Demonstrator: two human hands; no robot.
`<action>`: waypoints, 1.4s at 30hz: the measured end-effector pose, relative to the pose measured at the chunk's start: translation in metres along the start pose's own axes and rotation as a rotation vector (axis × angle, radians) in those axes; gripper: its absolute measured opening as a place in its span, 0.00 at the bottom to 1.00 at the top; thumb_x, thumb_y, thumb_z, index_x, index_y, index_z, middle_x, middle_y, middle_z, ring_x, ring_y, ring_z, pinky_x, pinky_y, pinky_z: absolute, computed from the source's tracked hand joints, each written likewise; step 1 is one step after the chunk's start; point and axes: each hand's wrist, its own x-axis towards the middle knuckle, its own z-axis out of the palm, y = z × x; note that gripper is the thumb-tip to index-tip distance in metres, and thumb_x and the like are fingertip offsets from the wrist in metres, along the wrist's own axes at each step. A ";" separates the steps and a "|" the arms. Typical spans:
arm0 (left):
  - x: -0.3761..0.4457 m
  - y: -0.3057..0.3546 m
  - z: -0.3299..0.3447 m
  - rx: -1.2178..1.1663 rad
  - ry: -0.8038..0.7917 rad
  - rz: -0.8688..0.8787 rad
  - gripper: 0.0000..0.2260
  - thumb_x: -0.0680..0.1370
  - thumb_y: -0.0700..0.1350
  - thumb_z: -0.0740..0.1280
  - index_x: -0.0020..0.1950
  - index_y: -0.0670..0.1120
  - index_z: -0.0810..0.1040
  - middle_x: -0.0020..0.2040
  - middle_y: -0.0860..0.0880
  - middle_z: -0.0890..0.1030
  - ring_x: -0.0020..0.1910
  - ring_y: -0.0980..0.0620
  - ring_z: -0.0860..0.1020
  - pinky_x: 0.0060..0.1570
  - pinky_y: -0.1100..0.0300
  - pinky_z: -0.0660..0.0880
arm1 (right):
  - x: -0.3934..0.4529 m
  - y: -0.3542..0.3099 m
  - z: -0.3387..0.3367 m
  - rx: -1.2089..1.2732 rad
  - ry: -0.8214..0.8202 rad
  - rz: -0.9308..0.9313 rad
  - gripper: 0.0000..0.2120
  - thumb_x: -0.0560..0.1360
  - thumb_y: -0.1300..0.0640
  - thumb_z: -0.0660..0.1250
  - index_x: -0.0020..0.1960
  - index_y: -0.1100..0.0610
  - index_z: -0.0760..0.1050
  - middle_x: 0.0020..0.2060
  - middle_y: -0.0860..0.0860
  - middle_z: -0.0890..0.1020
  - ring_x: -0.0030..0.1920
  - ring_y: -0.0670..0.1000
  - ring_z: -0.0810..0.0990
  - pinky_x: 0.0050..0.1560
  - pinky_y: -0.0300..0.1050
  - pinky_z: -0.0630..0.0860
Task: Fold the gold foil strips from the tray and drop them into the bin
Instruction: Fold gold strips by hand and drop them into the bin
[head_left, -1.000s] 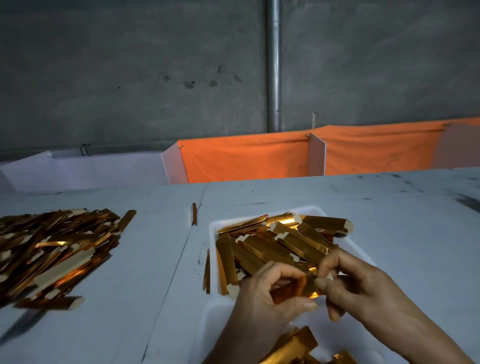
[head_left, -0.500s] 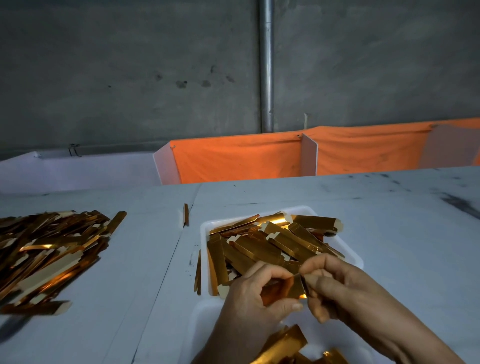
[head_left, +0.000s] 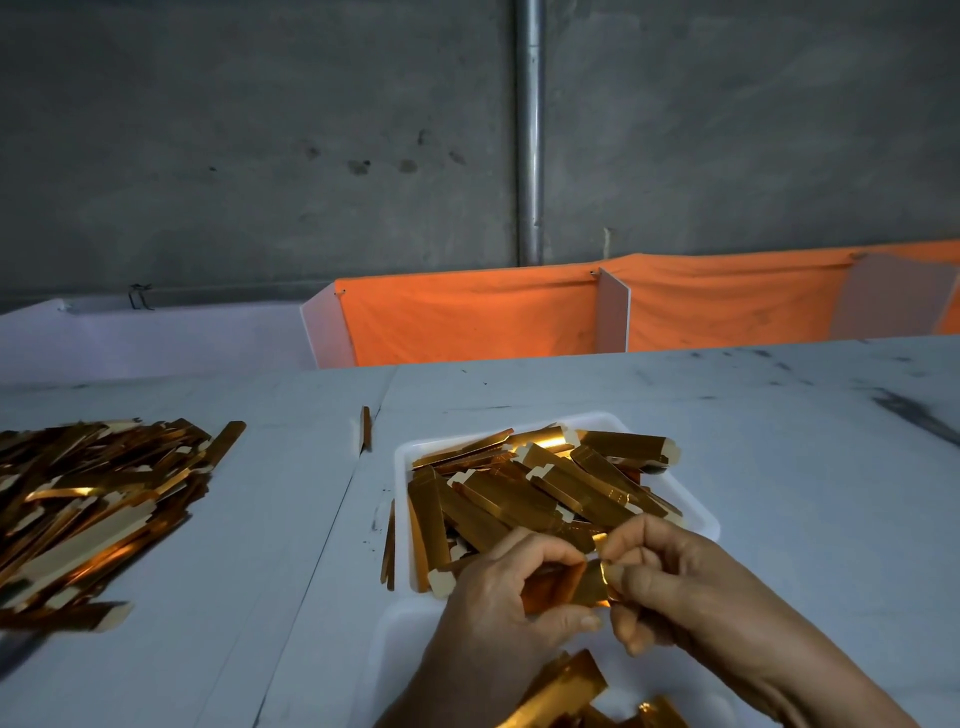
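A white tray (head_left: 696, 512) in front of me holds several gold foil strips (head_left: 519, 493) in a loose heap. Over its near end, my left hand (head_left: 498, 613) and my right hand (head_left: 680, 587) pinch one gold strip (head_left: 589, 584) between them, fingers curled round its two ends. The strip is bent between the hands and partly hidden by my fingers. More gold strips (head_left: 561, 691) lie below my hands at the bottom edge. An orange-lined bin (head_left: 467, 322) stands behind the table's far edge.
A big pile of gold strips (head_left: 88, 499) covers the table's left side. One loose strip (head_left: 366, 428) lies on the table seam, others (head_left: 388, 545) beside the tray. A white bin (head_left: 156, 338) stands at far left. A grey wall with a metal pipe (head_left: 529, 130) rises behind.
Both hands have kept hold of the same strip and worked its end between the fingertips. The camera has drifted slightly, shifting the scene leftward.
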 end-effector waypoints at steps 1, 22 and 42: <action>0.000 0.000 0.000 -0.007 0.002 -0.004 0.14 0.71 0.55 0.72 0.50 0.67 0.71 0.52 0.73 0.68 0.54 0.76 0.63 0.42 0.80 0.68 | 0.000 0.000 0.000 -0.009 0.007 -0.004 0.03 0.75 0.69 0.64 0.49 0.65 0.74 0.28 0.60 0.77 0.25 0.52 0.78 0.27 0.40 0.75; -0.002 -0.003 -0.001 -0.029 0.044 0.035 0.14 0.71 0.53 0.72 0.51 0.69 0.74 0.53 0.73 0.71 0.57 0.74 0.66 0.46 0.79 0.68 | -0.005 -0.004 0.001 -0.224 -0.002 -0.111 0.03 0.78 0.65 0.62 0.49 0.60 0.75 0.30 0.57 0.79 0.30 0.52 0.79 0.33 0.40 0.76; 0.001 -0.003 0.005 0.380 0.185 0.376 0.15 0.73 0.53 0.65 0.57 0.50 0.82 0.50 0.57 0.79 0.51 0.67 0.69 0.45 0.69 0.69 | 0.000 0.004 0.000 -0.323 0.036 -0.130 0.06 0.78 0.66 0.63 0.49 0.56 0.75 0.27 0.55 0.79 0.29 0.49 0.78 0.34 0.38 0.76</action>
